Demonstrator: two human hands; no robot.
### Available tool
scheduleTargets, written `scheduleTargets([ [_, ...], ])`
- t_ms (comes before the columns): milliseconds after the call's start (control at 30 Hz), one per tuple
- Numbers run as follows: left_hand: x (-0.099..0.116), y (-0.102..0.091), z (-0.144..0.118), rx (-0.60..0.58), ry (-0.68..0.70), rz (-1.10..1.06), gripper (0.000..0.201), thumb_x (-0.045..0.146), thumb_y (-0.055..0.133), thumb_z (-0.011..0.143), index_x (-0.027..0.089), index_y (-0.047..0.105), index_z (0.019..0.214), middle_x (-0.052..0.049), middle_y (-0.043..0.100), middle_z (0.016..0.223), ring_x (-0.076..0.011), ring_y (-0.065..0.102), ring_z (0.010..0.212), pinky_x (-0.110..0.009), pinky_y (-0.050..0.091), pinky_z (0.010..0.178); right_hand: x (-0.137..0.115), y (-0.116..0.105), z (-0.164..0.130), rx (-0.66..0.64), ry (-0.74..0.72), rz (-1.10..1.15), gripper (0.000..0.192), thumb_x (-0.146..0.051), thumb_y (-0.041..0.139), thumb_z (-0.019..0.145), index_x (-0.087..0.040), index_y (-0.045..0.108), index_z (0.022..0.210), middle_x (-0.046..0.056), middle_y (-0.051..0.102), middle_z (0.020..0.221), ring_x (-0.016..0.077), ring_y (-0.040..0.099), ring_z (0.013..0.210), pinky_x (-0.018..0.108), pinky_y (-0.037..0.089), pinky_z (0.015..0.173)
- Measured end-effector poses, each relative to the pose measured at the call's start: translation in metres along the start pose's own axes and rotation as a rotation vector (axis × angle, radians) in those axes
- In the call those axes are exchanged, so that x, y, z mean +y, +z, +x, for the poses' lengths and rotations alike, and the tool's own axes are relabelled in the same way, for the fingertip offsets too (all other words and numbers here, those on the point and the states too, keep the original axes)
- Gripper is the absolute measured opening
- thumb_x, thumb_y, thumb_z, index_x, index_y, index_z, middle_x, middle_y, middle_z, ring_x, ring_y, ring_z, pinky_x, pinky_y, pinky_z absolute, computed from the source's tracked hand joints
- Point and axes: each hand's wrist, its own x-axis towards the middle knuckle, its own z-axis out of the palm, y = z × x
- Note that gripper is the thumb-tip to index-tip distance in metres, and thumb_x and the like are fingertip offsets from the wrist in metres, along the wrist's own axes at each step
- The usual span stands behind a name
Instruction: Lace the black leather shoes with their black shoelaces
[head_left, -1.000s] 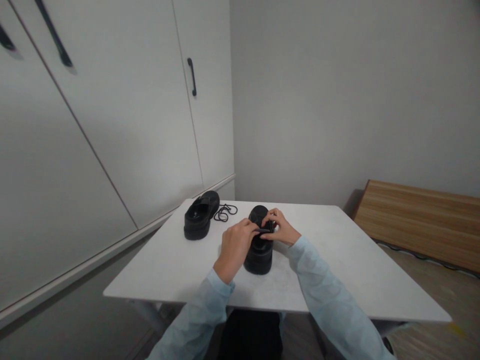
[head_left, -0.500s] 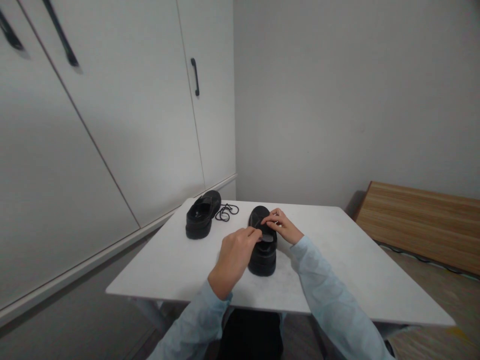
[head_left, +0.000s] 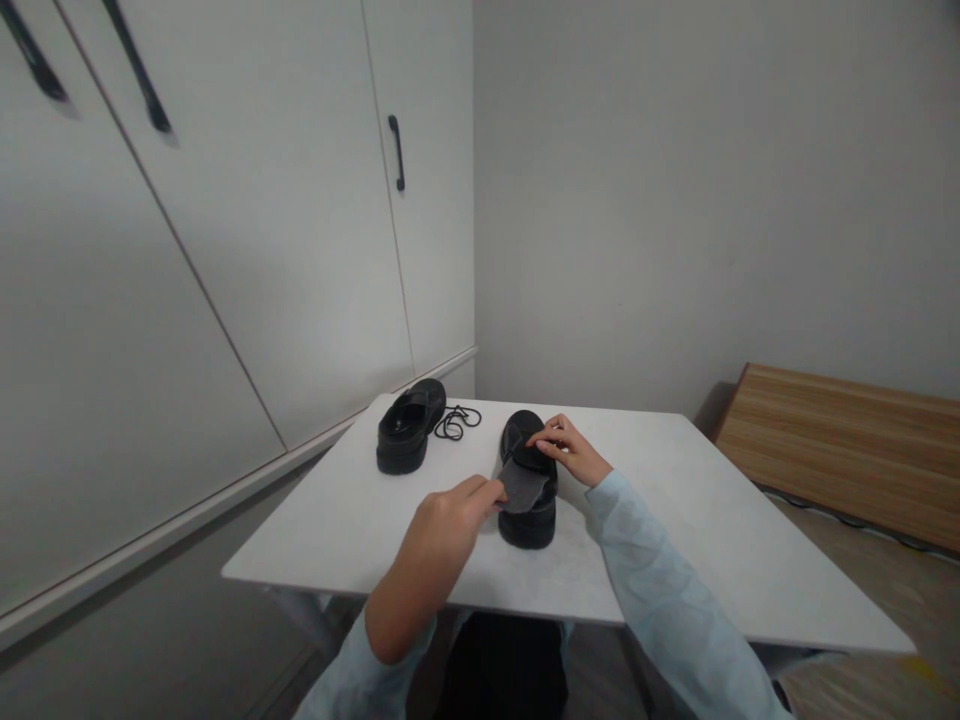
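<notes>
Black chunky shoe [head_left: 528, 500], grey insole [head_left: 523, 486] half-out

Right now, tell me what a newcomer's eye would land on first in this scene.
The black shoe at the middle of the white table draws the eye: the left hand pinches a grey insole half out of its opening, while the right hand steadies the shoe's top. A second black shoe stands at the table's far left corner beside a loose black lace.
</notes>
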Motion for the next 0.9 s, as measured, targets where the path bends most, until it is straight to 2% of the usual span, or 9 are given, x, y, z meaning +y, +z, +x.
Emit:
scheduleTargets([
  [167,0.001,-0.019,-0.005,-0.037,-0.041,0.036,0.018,0.02,0.051,0.086,0.026,0.065,0.094,0.0,0.069,0.094,-0.0137,0.063,0.083,-0.021,0.046,0.072,-0.001,0.0,0.0,0.003,-0.007,-0.009,0.033,-0.051,0.053,0.083,-0.024,0.071,0.09,0.004,0.042,0.088,0.0187,0.047,0.084,0.034,0.044,0.071],
  [333,0.006,-0.04,0.01,-0.115,-0.005,-0.027,0.013,0.033,0.059,0.082,0.027,0.068,0.09,0.003,0.07,0.092,-0.0137,0.062,0.082,-0.021,0.042,0.07,-0.001,0.001,0.0,0.012,-0.023,-0.028,0.034,-0.051,0.052,0.084,-0.024,0.071,0.09,0.004,0.043,0.088,0.0193,0.047,0.084,0.035,0.043,0.073],
  [500,0.01,-0.052,0.035,-0.127,0.021,-0.105,0.03,0.043,0.048,0.087,0.024,0.071,0.081,0.0,0.069,0.08,-0.0139,0.06,0.077,-0.021,0.038,0.067,0.0,0.0,0.0,0.007,-0.023,-0.033,0.035,-0.052,0.052,0.083,-0.024,0.072,0.091,0.005,0.043,0.088,0.0212,0.047,0.09,0.037,0.043,0.077],
  [567,0.009,-0.052,0.048,-0.131,-0.017,-0.14,0.038,0.046,0.043,0.089,0.02,0.07,0.083,-0.001,0.068,0.074,-0.0132,0.06,0.07,-0.021,0.037,0.063,0.001,0.001,0.0,0.009,-0.017,-0.035,0.035,-0.052,0.053,0.082,-0.025,0.072,0.091,0.005,0.043,0.087,0.0212,0.047,0.09,0.037,0.043,0.077],
  [700,0.001,-0.042,0.078,-0.207,-0.003,-0.151,0.044,0.052,0.041,0.086,0.017,0.068,0.082,-0.003,0.069,0.073,-0.0147,0.061,0.068,-0.022,0.039,0.062,0.002,0.001,0.0,0.028,-0.023,-0.03,0.035,-0.053,0.054,0.082,-0.025,0.072,0.09,0.004,0.044,0.087,0.0203,0.047,0.087,0.037,0.043,0.075],
  [767,-0.005,-0.032,0.091,-0.252,-0.076,-0.028,0.045,0.056,0.046,0.082,0.017,0.069,0.077,-0.005,0.068,0.071,-0.018,0.062,0.069,-0.024,0.04,0.063,0.002,0.002,0.0,0.031,-0.015,-0.019,0.035,-0.054,0.054,0.081,-0.025,0.072,0.089,0.004,0.044,0.087,0.0197,0.047,0.085,0.035,0.043,0.073],
  [800,-0.008,-0.027,0.097,-0.31,-0.119,0.037,0.046,0.057,0.048,0.079,0.017,0.069,0.073,-0.007,0.068,0.069,-0.0202,0.062,0.07,-0.026,0.04,0.063,0.002,0.002,0.0,0.031,-0.012,-0.013,0.035,-0.054,0.054,0.081,-0.025,0.072,0.089,0.004,0.043,0.088,0.0195,0.047,0.085,0.035,0.043,0.072],
  [900,-0.014,-0.013,0.107,-0.451,-0.142,0.163,0.045,0.058,0.055,0.074,0.015,0.069,0.073,-0.01,0.068,0.072,-0.0223,0.062,0.071,-0.026,0.04,0.061,0.002,0.001,0.0,0.025,-0.01,0.0,0.036,-0.054,0.053,0.082,-0.024,0.072,0.089,0.004,0.042,0.088,0.0192,0.047,0.085,0.033,0.043,0.07],
])
